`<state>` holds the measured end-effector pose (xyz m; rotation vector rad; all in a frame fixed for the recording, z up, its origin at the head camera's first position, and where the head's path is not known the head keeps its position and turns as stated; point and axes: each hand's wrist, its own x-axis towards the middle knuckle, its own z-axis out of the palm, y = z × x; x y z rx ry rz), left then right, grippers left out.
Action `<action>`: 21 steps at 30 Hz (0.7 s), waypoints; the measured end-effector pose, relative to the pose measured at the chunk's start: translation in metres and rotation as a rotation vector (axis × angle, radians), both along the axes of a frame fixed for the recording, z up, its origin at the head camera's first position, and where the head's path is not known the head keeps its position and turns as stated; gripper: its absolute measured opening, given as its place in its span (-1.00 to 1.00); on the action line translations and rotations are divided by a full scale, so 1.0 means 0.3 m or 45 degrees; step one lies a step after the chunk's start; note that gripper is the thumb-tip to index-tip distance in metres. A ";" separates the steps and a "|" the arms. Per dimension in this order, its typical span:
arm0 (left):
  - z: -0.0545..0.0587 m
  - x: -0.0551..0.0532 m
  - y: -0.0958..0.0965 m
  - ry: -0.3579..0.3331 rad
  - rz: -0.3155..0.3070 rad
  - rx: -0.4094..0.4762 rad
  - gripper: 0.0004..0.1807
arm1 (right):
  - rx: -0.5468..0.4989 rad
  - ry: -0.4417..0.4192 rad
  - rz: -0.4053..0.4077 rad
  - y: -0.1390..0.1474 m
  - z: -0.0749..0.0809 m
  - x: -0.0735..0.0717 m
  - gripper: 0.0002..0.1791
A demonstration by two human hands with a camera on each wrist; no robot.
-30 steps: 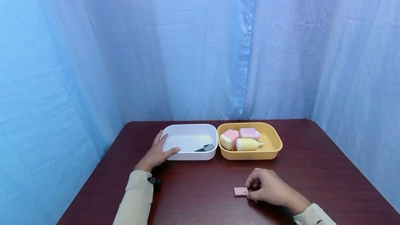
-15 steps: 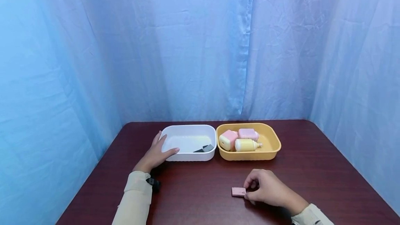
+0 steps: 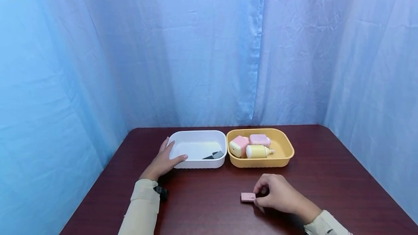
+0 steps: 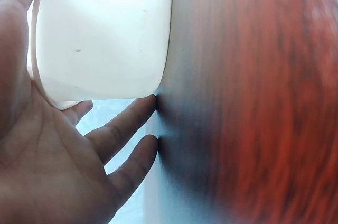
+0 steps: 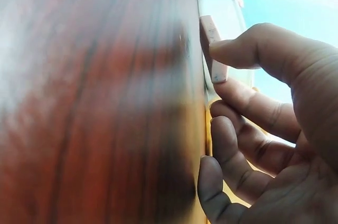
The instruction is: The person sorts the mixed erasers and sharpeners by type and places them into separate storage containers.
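Observation:
In the head view my left hand (image 3: 164, 159) rests against the left end of a white plastic bin (image 3: 199, 163), fingers spread, thumb lying over the front rim. The left wrist view shows straight fingers along the bin's outer wall. Dark grey and light grey flat pieces (image 3: 217, 154) lie in the bin's right front corner. My right hand (image 3: 277, 193) pinches one end of a small flat pink rectangular block (image 3: 247, 197) between thumb and forefinger, close over the table. Marks show on the block (image 5: 214, 49) in the right wrist view; the other fingers curl loosely.
A yellow bin (image 3: 284, 160) stands beside the white one. It holds a pink-and-cream block-shaped container (image 3: 239, 146), a lilac bottle (image 3: 259, 139) and a yellow bottle with a nozzle (image 3: 258, 151). Blue curtains (image 3: 209, 46) hang behind the dark red wooden table (image 3: 202, 198).
My right hand has moved a little to the left and slightly away from the table's front, carrying the pink block. The left hand stays at the white bin.

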<state>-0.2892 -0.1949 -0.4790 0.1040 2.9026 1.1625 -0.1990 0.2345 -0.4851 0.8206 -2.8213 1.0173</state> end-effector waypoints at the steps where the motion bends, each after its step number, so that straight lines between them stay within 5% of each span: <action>1: 0.000 0.001 0.000 0.000 0.003 0.004 0.24 | 0.000 0.004 -0.001 -0.002 0.000 -0.002 -0.75; 11: 0.007 0.003 0.003 0.000 0.002 0.013 0.25 | -0.024 0.131 -0.001 -0.038 0.014 -0.023 -0.73; 21: 0.001 0.006 0.000 -0.001 0.009 0.028 0.25 | -0.028 0.149 0.008 -0.075 0.056 -0.058 -0.76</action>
